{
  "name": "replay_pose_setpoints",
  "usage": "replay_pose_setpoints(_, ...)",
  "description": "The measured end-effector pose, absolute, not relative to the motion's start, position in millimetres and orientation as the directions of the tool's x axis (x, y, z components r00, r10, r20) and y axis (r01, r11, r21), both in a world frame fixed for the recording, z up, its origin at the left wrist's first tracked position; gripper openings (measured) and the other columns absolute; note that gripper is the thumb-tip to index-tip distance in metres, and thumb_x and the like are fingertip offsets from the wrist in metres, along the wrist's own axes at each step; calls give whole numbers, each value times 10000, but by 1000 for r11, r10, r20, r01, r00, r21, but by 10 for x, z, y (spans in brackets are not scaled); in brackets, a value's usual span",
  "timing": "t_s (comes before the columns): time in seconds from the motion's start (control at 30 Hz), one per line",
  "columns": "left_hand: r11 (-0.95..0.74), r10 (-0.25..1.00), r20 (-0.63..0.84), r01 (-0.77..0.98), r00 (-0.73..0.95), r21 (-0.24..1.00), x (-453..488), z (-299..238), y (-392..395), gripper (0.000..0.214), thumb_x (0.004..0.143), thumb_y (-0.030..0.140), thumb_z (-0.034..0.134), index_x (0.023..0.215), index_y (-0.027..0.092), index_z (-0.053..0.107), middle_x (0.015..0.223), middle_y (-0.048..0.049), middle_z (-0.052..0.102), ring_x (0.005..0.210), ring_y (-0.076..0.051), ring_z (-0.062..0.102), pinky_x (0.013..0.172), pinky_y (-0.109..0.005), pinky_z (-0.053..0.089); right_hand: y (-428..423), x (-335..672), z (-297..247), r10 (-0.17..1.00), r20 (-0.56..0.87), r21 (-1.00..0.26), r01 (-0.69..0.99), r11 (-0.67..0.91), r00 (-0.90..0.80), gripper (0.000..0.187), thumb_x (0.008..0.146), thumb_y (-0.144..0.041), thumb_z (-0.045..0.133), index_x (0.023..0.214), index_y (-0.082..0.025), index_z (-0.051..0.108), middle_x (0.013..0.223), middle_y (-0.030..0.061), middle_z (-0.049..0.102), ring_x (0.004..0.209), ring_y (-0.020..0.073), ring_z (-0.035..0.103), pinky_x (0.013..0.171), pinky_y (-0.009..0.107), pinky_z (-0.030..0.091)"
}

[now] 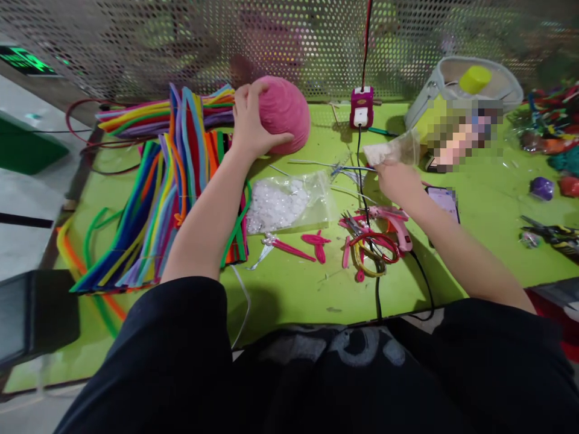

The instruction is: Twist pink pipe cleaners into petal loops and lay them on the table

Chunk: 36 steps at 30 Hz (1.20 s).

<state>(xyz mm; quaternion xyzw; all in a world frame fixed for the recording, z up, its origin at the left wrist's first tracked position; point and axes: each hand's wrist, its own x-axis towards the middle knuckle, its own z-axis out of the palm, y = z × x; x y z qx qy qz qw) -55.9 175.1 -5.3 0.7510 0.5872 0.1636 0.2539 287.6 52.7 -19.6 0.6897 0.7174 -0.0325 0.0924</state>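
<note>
My left hand [253, 126] is wrapped around the left side of a pink ball [284, 114] with a ridged, wound-looking surface, thumb across its front. My right hand [398, 179] has its fingers closed at the lower edge of a small clear plastic bag [393, 149] with whitish contents; the fingertips are partly hidden. Between my arms lies a larger clear bag [289, 202] of white beads. Silvery pipe-cleaner stems [316, 163] run between the two hands. Nearer me are pink pipe-cleaner pieces [316, 244], scissors [368, 241] with red and yellow handles, and a pink glue gun [395, 226].
Bundles of colourful pipe cleaners [158, 199] fill the left side. A power socket [362, 108] with a black cord stands by the perforated metal panel [289, 48]. At right are a bin [420, 108], a phone [443, 202], pliers [552, 232] and a purple ball [541, 188].
</note>
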Motion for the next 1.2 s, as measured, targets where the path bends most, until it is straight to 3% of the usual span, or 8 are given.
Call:
replay_pose_setpoints(0.1, -261, 965, 123, 794, 232, 549, -551, -137, 1768, 1131, 913, 552, 928, 1752, 201, 256, 1863, -92, 235, 1749, -165, 178, 1496, -339, 84, 486, 2849, -271, 986, -165, 57, 997, 43, -33, 565, 1069, -90, 415, 1498, -63, 782, 1443, 316, 781, 1244, 468, 795, 998, 591, 642)
replay_pose_setpoints(0.23, -290, 956, 136, 775, 260, 561, -574, -250, 1836, 1123, 926, 671, 877, 1760, 209, 283, 1877, -83, 266, 1760, -185, 201, 1509, -388, 120, 450, 2807, -287, 992, -119, -3, 999, 41, -41, 572, 1098, -142, 419, 1577, -75, 725, 1550, 297, 727, 1278, 455, 770, 1017, 588, 632)
replay_pose_setpoints(0.37, -272, 962, 178, 782, 207, 561, -578, -378, 1944, 1203, 815, 556, 927, 1783, 198, 308, 1876, -110, 268, 1763, -203, 200, 1517, -410, 144, 384, 2999, -125, 999, -8, -91, 995, -44, 44, 492, 1152, -271, 520, 1587, -146, 712, 1652, 234, 662, 1316, 373, 744, 1027, 490, 617)
replay_pose_setpoints(0.5, -284, 958, 204, 768, 202, 575, -570, -434, 1972, 1272, 779, 556, 934, 1805, 134, 312, 1882, -153, 277, 1772, -211, 217, 1520, -398, 134, 406, 3489, 15, 960, 67, -150, 954, -259, 271, 424, 1140, -211, 566, 1479, -26, 740, 1438, 294, 750, 1336, 357, 708, 1107, 473, 539)
replay_pose_setpoints(0.63, -290, 957, 198, 770, 213, 568, -567, -385, 1888, 1277, 802, 679, 840, 1829, 147, 299, 1897, -143, 260, 1791, -194, 198, 1524, -399, 106, 525, 3777, -57, 950, -105, -205, 928, -310, 294, 400, 1093, -266, 755, 1418, -43, 826, 1106, 200, 856, 913, 242, 738, 827, 358, 530)
replay_pose_setpoints(0.73, -277, 960, 187, 788, 207, 550, -560, -363, 1847, 1293, 798, 758, 766, 1842, 162, 290, 1913, -123, 237, 1800, -161, 175, 1524, -375, 98, 602, 3721, -48, 958, -105, -188, 940, -283, 268, 279, 1081, -228, 777, 1252, -47, 902, 1125, 223, 874, 924, 213, 725, 827, 358, 471)
replay_pose_setpoints(1.07, -290, 955, 211, 788, 207, 543, -577, -474, 1909, 1314, 786, 795, 731, 1845, 172, 267, 1918, -111, 207, 1802, -109, 123, 1507, -360, 74, 1069, 3227, 964, 969, 121, 4, 977, -215, 213, 493, 1123, -351, 629, 1431, -42, 859, 1405, 279, 822, 1474, 438, 710, 1073, 554, 508)
replay_pose_setpoints(1.2, -255, 967, 162, 811, 199, 527, -555, -423, 1863, 1341, 779, 812, 703, 1856, 179, 218, 1940, -84, 164, 1805, -83, 83, 1500, -342, 40, 1217, 3173, 878, 980, 140, 1, 989, -145, 143, 452, 1115, -214, 610, 1323, 125, 823, 1414, 467, 720, 1511, 619, 621, 1046, 778, 476)
